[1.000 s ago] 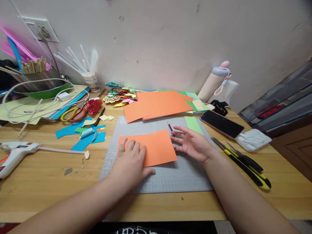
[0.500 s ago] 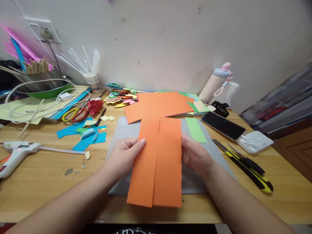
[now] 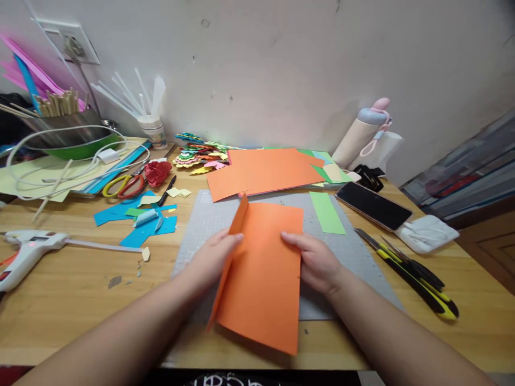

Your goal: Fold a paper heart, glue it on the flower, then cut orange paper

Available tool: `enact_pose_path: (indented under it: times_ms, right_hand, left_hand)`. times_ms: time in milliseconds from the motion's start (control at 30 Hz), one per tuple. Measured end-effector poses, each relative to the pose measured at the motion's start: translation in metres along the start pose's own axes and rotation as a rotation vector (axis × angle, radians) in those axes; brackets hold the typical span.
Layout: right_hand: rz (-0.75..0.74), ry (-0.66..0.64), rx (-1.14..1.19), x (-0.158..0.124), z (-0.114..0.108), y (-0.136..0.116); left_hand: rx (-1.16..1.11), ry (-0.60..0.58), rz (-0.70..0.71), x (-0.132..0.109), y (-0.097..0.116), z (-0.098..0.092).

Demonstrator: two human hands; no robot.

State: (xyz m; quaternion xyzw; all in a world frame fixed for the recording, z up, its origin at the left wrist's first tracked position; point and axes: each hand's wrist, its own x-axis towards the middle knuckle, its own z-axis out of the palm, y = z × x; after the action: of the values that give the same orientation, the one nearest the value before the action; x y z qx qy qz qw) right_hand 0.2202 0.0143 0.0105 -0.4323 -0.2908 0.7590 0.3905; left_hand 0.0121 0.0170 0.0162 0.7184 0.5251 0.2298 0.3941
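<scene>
My left hand (image 3: 213,257) is closed on an orange paper strip (image 3: 232,252), which is turned nearly edge-on toward me. A wider orange paper sheet (image 3: 265,273) is pinched by my right hand (image 3: 317,260), thumb on top and fingers behind its right edge. The sheet bends slightly along its length. The two pieces meet at the left; I cannot tell whether they are joined. Both are held above a grey cutting mat (image 3: 193,230). Beyond them lie larger orange sheets (image 3: 273,169), and a light green paper strip (image 3: 326,213) rests right of my hands.
A utility knife (image 3: 414,279), black-handled scissors (image 3: 422,271) and a phone (image 3: 374,205) lie on the right. To the left are a glue gun (image 3: 30,252), blue paper scraps (image 3: 137,222), red-and-yellow scissors (image 3: 124,185) and a crumpled red paper (image 3: 157,172). A bottle (image 3: 358,136) stands behind.
The left orange strip has swung up from lying flat over the sheet to nearly edge-on, baring more of the sheet. My right thumb now lies on the sheet's front.
</scene>
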Motion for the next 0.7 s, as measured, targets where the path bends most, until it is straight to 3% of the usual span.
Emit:
enact_pose_path:
  times_ms: [67, 133, 267, 367, 433, 567, 700]
  right_hand:
    - [0.012, 0.072, -0.036, 0.006, -0.009, -0.006]
    - [0.006, 0.091, -0.090, 0.010, -0.016, -0.010]
    - [-0.005, 0.045, -0.225, 0.012, -0.018, -0.009]
    - [-0.061, 0.019, -0.345, 0.014, -0.018, -0.005]
    - [-0.160, 0.115, -0.435, 0.018, -0.020, -0.004]
    - [-0.401, 0.459, -0.809, 0.030, -0.032, -0.005]
    - [-0.477, 0.565, -1.092, 0.038, -0.042, -0.007]
  left_hand:
    - [-0.338, -0.108, -0.188, 0.005, -0.004, -0.013]
    - [-0.383, -0.100, -0.211, 0.012, -0.011, -0.023]
    - [0.326, 0.189, 0.055, 0.016, -0.025, -0.023]
    - [0.736, 0.108, 0.237, 0.013, -0.029, -0.013]
    - [0.818, 0.055, 0.274, 0.012, -0.029, -0.007]
    - [0.847, 0.091, 0.263, 0.021, -0.024, 0.002]
    - [0.871, 0.120, 0.250, 0.039, -0.023, 0.006]
